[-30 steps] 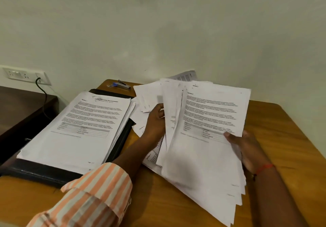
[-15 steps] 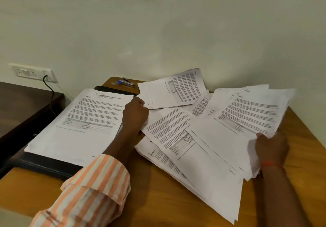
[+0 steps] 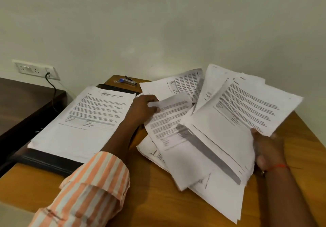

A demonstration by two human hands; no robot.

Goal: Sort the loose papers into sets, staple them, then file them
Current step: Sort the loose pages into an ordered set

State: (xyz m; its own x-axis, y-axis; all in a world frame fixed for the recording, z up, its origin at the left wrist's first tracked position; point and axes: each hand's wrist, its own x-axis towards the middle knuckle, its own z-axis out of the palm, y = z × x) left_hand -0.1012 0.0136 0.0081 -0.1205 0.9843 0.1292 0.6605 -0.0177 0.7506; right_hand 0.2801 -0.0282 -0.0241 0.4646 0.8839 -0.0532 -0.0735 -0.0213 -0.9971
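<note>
Papers have parted: the fan you raised in both hands a second ago is split. Your right hand (image 3: 266, 149) grips a sheaf of white printed sheets (image 3: 247, 110) by its near edge, near the right edge of the brown wooden desk (image 3: 158, 200). Your left hand (image 3: 144, 109) pinches a sheet's corner on the loose white paper heap (image 3: 169, 129) mid-desk. Sorting continues, by my judgement.

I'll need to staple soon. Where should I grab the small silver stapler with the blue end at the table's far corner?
Probably pinch the small silver stapler across its long sides near the middle, coming down from above with the left hand, which is nearer. It lies flat on the wooden table, and the black folder sits close in front, blocking a low approach.
</note>
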